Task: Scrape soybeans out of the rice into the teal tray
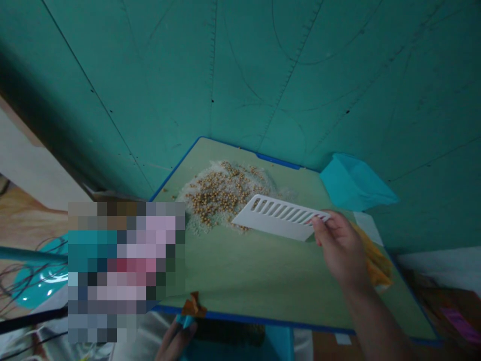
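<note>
My right hand (340, 248) grips one end of a white slotted plastic strip (276, 220), thumb on top, above the board. The strip's far end reaches the near right side of a spread pile of tan beans (218, 193) mixed with fine white grains (188, 193). This pile lies on the pale green board (255, 271), which has a blue rim. At the board's near edge, my left hand (175, 343) has its fingers closed at the corner of a blue bin (278, 343), beside a piece of brown tape (194, 305). The bin sits partly under the board.
A turquoise folded bag or sheet (355, 185) stands at the board's back right. A yellow cloth-like item (378, 260) lies behind my right wrist. The green marked wall (240, 75) rises just behind the board. A blurred-out patch (128, 271) covers the left side.
</note>
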Tool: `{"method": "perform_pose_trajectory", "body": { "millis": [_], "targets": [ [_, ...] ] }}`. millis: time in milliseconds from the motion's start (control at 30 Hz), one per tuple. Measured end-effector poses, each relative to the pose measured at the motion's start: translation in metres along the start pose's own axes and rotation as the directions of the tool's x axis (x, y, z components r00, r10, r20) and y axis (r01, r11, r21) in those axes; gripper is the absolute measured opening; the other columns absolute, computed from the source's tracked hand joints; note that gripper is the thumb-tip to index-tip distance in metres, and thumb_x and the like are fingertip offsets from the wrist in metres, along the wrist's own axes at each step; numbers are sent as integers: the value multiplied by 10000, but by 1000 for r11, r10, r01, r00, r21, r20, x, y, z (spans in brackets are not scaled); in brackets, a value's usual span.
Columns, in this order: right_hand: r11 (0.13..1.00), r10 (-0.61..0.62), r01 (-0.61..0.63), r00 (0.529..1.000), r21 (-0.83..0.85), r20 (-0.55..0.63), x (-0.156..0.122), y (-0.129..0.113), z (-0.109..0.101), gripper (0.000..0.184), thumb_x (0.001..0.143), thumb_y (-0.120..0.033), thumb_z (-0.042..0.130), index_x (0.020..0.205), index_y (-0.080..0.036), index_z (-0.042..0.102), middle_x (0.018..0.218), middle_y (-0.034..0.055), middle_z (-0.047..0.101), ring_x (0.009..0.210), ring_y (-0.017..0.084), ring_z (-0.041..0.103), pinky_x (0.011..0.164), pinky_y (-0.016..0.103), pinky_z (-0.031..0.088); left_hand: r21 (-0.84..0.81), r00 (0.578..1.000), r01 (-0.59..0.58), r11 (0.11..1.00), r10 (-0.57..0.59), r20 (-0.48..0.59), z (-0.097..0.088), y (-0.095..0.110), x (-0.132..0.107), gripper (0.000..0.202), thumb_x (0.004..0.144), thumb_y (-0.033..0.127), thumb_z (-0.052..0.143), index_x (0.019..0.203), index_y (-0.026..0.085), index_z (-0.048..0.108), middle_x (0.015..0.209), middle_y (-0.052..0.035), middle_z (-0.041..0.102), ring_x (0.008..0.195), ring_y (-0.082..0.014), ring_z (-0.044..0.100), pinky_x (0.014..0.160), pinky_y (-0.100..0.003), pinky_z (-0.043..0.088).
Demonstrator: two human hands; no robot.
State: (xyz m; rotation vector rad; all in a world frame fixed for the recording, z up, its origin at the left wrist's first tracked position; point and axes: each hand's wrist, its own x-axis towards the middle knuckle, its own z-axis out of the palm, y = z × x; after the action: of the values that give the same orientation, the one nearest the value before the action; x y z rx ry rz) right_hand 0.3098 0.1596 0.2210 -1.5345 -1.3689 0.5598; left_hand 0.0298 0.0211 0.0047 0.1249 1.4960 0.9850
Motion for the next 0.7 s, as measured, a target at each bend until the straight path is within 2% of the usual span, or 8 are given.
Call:
{"method": "perform_pose_trajectory", "body": {
  "millis": [100,267,400,533,600,700],
  "targets": [
    [1000,-5,5,1000,10,-12,2,-1,-1,150,786,-355,589,799,-210,557,546,-55,490,495,113,456,483,225,374,-14,999,-33,999,33,-5,8,-5,-5,330,339,443,799,569,256,654,634,-66,725,1032,-461,582,829,-511,490],
    [999,-37,37,997,4,-74,10,1,-1,172,780,-376,592,767,-215,535,536,-61,476,486,115,440,492,237,379,-38,995,-97,995,97,9,13,-3,-9,278,426,483,769,572,295,626,631,-24,718,1114,-430,541,922,-483,444],
    [999,-25,24,999,-24,-39,10,3,1,168,793,-374,581,781,-209,555,546,-47,494,483,117,440,467,233,357,-22,994,-110,994,110,10,9,2,-7,265,388,402,812,550,286,637,656,-19,739,1149,-436,517,993,-504,374],
    [1000,-8,8,1000,12,-8,3,-1,3,147,798,-353,583,793,-207,561,558,-43,512,481,105,440,447,218,337,-32,991,-132,991,131,-34,9,1,-6,295,371,330,831,625,256,700,710,-40,752,1190,-436,484,1034,-475,336],
    [999,-6,6,1000,36,2,1,-3,3,139,797,-348,584,797,-210,561,538,-56,485,472,99,430,444,213,330,-50,992,-117,992,115,-45,8,1,-6,238,392,337,817,565,265,670,679,-44,739,1163,-440,510,1036,-491,330],
    [999,-9,9,1000,42,-2,1,-4,2,148,791,-355,588,774,-213,554,513,-68,449,457,96,413,435,214,314,-70,997,-69,995,67,-39,5,2,-5,188,476,379,753,467,289,588,535,-30,674,1083,-426,577,1031,-534,314]
  ]
}}
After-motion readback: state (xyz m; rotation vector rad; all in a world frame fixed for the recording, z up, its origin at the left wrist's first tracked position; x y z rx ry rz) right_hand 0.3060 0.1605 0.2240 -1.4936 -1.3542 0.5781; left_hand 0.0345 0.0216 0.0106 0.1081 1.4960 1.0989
